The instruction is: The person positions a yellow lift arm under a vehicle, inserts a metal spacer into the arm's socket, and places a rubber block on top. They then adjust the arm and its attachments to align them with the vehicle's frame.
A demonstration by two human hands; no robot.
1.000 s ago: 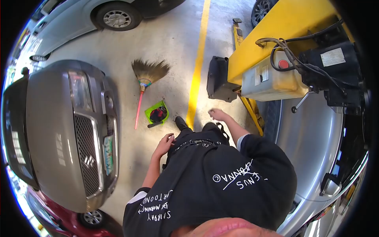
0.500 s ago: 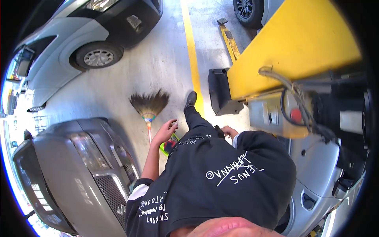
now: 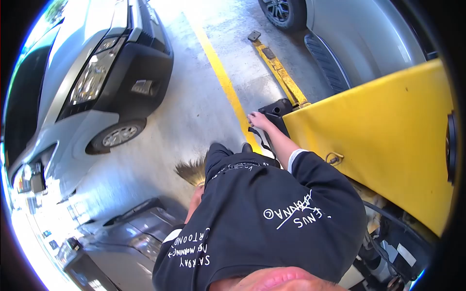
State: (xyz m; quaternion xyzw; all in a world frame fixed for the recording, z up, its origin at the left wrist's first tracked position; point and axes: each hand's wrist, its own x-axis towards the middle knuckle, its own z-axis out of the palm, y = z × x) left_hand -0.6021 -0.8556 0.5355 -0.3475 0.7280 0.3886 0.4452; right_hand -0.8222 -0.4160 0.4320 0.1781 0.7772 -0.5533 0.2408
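Note:
My right hand [image 3: 258, 120] reaches forward beside the yellow post's dark base, its fingers loosely bent and slightly apart. Just below its fingertips, a black strap [image 3: 263, 140] runs back toward my waist. Low at my left side, my left hand [image 3: 197, 193] shows only in part, its fingers hidden. The hand overlaps the neck of a broom [image 3: 191, 170] with dark, fanned bristles. My dark shirt hides the broom's handle.
A yellow post [image 3: 369, 116] rises at my right, with a yellow lift arm [image 3: 280, 72] low along the floor. Grey vehicles [image 3: 87, 97] stand at left; another car [image 3: 131, 242] is low left. A silver vehicle [image 3: 359, 34] stands beyond the post. A yellow line [image 3: 218, 68] crosses the floor.
My right hand has swung forward from my hip toward the post's base. My left hand has drawn back beside my body. The view has turned, and the green item by my left hand is out of sight.

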